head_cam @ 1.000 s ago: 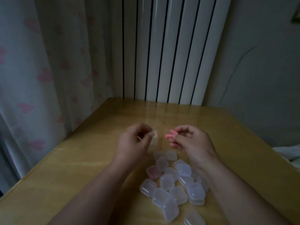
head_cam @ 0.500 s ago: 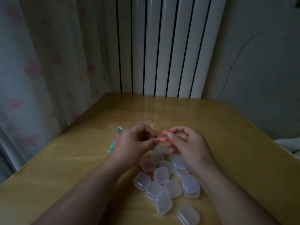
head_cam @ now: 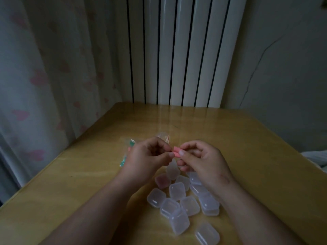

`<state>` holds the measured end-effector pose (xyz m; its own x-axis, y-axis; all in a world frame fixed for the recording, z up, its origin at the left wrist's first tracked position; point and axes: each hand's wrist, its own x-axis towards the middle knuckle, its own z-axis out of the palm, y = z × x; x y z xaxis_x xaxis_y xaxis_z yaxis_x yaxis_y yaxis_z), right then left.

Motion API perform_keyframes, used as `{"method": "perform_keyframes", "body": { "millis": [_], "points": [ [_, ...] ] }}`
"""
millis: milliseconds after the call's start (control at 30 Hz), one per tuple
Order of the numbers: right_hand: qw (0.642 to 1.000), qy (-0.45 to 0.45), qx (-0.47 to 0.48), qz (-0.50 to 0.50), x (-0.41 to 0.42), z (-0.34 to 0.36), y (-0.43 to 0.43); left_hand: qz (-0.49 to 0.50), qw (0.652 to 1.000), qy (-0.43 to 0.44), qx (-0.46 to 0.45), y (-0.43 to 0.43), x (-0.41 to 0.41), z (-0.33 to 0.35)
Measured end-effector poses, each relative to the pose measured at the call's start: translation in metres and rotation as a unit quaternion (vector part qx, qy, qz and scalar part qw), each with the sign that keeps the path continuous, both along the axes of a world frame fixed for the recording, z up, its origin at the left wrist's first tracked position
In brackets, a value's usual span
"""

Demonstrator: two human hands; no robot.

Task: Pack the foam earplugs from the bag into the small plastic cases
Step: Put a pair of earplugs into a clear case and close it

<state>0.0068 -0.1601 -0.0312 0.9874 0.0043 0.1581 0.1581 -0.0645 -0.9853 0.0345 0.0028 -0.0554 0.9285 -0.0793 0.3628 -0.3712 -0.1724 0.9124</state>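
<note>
Right thumb and forefinger tips are pinching the right end of a pink foam earplug. Left fingertips are pinching its left end, holding it in the air above the pile. Can't tell if it's one pink piece or two. Left hand and right hand are both curling their other fingers in. Below them, about twelve clear square plastic cases are lying piled on the yellow wooden table. One pink-tinted case is lying among them, and a few are hiding under the right wrist. One clear plastic bag with green pieces inside is lying just left of the left hand.
</note>
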Motion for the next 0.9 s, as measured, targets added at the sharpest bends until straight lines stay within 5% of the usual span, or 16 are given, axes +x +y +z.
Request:
{"method": "perform_keyframes", "body": {
  "millis": [133, 200, 367, 500, 600, 733, 900],
  "points": [
    [1.000, 0.000, 0.009, -0.017, 0.001, 0.001, -0.001, 0.012, 1.000, 0.007, 0.018, -0.001, 0.000, -0.001],
    [0.999, -0.011, 0.006, -0.042, 0.003, 0.001, -0.004, 0.048, 0.994, -0.007, 0.102, -0.001, 0.000, -0.001],
    [0.998, -0.014, -0.003, -0.062, 0.007, -0.004, -0.009, 0.074, 0.913, -0.045, 0.398, -0.005, -0.005, 0.000],
    [0.997, -0.010, -0.025, -0.076, 0.008, -0.003, -0.009, 0.046, 0.879, 0.002, 0.474, -0.009, -0.007, 0.003],
    [0.996, -0.011, -0.037, -0.081, 0.008, -0.003, -0.010, 0.030, 0.914, 0.024, 0.403, -0.009, -0.011, 0.005],
    [0.994, -0.036, -0.047, -0.094, 0.009, -0.003, -0.013, 0.007, 0.986, 0.062, 0.154, -0.004, -0.011, 0.007],
    [0.994, -0.045, -0.061, -0.075, 0.009, -0.006, -0.012, -0.061, 0.994, 0.091, -0.007, 0.000, -0.009, 0.005]
  ]
}}
